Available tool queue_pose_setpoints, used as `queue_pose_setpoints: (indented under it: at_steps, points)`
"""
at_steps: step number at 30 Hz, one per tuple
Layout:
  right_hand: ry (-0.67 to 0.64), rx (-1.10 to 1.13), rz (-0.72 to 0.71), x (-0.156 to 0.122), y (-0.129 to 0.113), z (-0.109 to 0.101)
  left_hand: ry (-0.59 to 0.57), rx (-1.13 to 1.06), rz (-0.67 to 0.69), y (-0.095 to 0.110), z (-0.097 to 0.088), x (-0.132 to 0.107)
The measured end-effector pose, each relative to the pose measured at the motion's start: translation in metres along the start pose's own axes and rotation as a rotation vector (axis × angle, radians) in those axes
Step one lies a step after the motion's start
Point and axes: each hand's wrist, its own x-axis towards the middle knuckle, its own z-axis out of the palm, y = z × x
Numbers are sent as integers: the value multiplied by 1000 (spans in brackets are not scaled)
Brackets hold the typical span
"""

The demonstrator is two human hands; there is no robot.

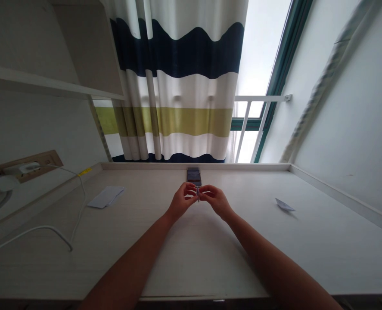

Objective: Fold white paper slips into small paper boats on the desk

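Note:
Above the middle of the desk, my left hand (pixel 182 201) and my right hand (pixel 217 200) meet fingertip to fingertip. Pinched between them is a small piece of folded paper (pixel 197 194), held upright and seen nearly edge-on, so its full shape is hidden. Just behind the hands a smartphone (pixel 194 176) leans at the back of the desk with its screen lit. To the right lies a folded paper boat (pixel 284 205). Over on the left rests a stack of white paper sheets (pixel 106 197).
The white desk (pixel 184 267) has a raised rim along its back and sides. At left, a power strip (pixel 26 167) with plugs sends a white cable (pixel 82 202) across the desk. A striped curtain (pixel 184 90) and a white railing (pixel 258 99) stand behind.

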Motion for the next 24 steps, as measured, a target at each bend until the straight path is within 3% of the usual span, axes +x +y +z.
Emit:
queue_pose_setpoints:
  at_steps: [11, 24]
  points:
    - [26, 43, 38, -2, -8, 4, -11, -24, 13, -1, -1, 1]
    - [21, -4, 26, 0, -3, 2, 40, -162, -98, -2, 0, 5]
